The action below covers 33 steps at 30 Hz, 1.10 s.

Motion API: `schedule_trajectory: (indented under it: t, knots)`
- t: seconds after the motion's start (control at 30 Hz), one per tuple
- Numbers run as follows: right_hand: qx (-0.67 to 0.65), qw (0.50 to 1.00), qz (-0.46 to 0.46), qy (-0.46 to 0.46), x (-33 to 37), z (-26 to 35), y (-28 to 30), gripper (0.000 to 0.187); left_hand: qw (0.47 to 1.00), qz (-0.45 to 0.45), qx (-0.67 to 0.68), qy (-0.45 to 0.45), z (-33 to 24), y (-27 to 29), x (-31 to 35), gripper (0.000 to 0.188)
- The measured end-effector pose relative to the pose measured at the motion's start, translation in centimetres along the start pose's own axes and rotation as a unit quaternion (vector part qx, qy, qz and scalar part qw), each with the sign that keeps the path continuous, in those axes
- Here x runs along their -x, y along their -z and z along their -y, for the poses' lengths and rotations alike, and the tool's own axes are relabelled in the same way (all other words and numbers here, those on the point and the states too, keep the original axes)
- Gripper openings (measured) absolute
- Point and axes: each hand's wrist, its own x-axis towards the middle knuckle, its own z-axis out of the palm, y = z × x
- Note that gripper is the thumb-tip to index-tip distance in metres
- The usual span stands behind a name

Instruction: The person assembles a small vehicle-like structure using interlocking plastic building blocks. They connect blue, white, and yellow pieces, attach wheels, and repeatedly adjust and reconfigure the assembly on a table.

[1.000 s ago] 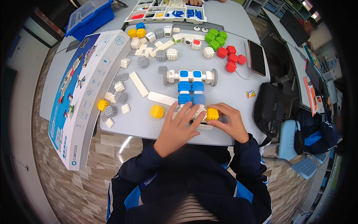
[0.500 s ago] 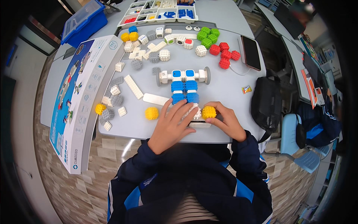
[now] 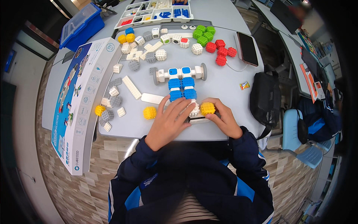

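A block model (image 3: 182,83) stands in front of me, with two grey wheels on a white axle at its far end and paired blue cubes behind. Over its near end lies my left hand (image 3: 166,121), fingers curved across the blue and white cubes and thumb at the near side, holding it. My right hand (image 3: 226,118) pinches a yellow studded cube (image 3: 207,108) between thumb and fingers, against or right beside the white cube (image 3: 194,109) at the model's near right. My left fingers partly hide that end. Left of the left hand sits another yellow cube (image 3: 150,112).
Loose white and grey pieces (image 3: 133,65) lie at left, beside a large kit box (image 3: 80,108). Green cubes (image 3: 203,35), red cubes (image 3: 221,52), a phone (image 3: 247,49) and a black pouch (image 3: 265,99) are farther right. A sorting tray (image 3: 156,18) stands at the back.
The whole view has shifted slightly. Both hands keep nearly the same place on the model, and the yellow cube stays in my right fingers.
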Motion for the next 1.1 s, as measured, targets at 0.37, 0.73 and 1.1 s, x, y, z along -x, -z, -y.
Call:
schedule_trajectory:
  t: [0.37, 0.73, 1.1]
  knots:
    - [-0.012, 0.999, -0.048, 0.008, 0.0, 0.7, -1.3, 0.038, 1.000, -0.007, 0.018, 0.003, 0.0, -0.2, 0.0, 0.086]
    - [-0.053, 0.993, -0.102, 0.030, -0.3, 0.5, -2.2, 0.037, 0.999, -0.037, -0.009, -0.003, -0.1, 0.2, -1.0, 0.087]
    - [-0.009, 0.990, -0.141, 0.008, 0.0, 0.5, -2.6, 0.036, 0.999, -0.038, 0.031, 0.002, -0.3, 0.1, -1.0, 0.084]
